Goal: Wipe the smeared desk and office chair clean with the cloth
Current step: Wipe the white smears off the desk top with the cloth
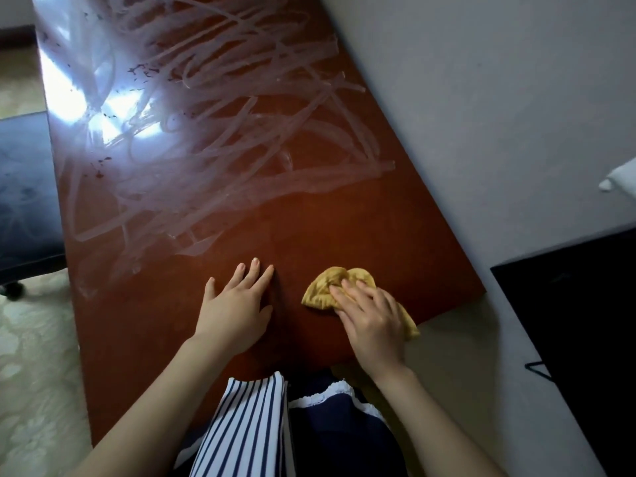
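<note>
1 desk [344, 228], 1 cloth [323, 287], 1 chair [24, 194]

We are looking all over, and we are not finding any words, numbers, labels or signs to read. The white marks [206, 132] on the desk [344, 235] are making only smears, not letters.

We found the yellow cloth [321, 287] crumpled at the brown desk's [309, 228] near-right corner, white smears [206, 149] beyond, dark chair [24, 201] left.

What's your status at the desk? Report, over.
Left hand flat on desk. Right hand presses cloth, near end. Smears cover far half. Chair beside desk, untouched.
</note>
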